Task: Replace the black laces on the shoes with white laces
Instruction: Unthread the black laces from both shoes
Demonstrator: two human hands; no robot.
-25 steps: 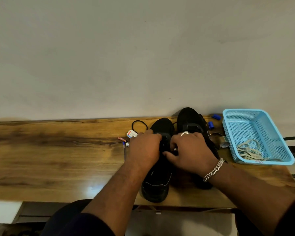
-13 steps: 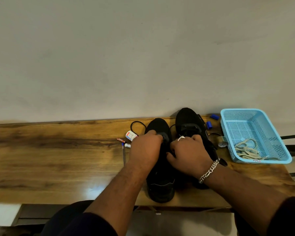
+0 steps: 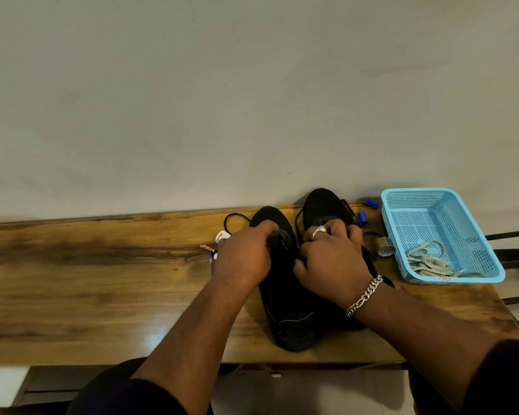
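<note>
— On the wooden desk (image 3: 102, 280), at about 6 o'clock from the wall, what sits under the hands?

— Two black shoes side by side, toes toward the wall. The left shoe (image 3: 285, 310) is nearer the person; the right shoe (image 3: 321, 205) stands further back, at its 1 o'clock.

— And the fingers?

— The left hand (image 3: 246, 256) is curled over the left shoe's upper and grips its tongue area. The right hand (image 3: 333, 259), with a ring and a chain bracelet (image 3: 364, 296), is bent over the gap between the shoes, fingers clenched on something dark there; likely lace, though black on black hides it.

— Any black lace in plain sight?

— A loop of black lace (image 3: 234, 218) lies on the desk at 10 o'clock from the left shoe.

— The white laces?

— Piled in the near corner of a light blue plastic basket (image 3: 402, 235), at 3 o'clock from the shoes: white laces (image 3: 426, 260), well apart from both hands.

— Anything else?

— Small markers and a white tube (image 3: 222, 236) at 9 o'clock, two blue caps (image 3: 362, 218) and a tape roll (image 3: 385, 249) between the shoes and the basket.
</note>
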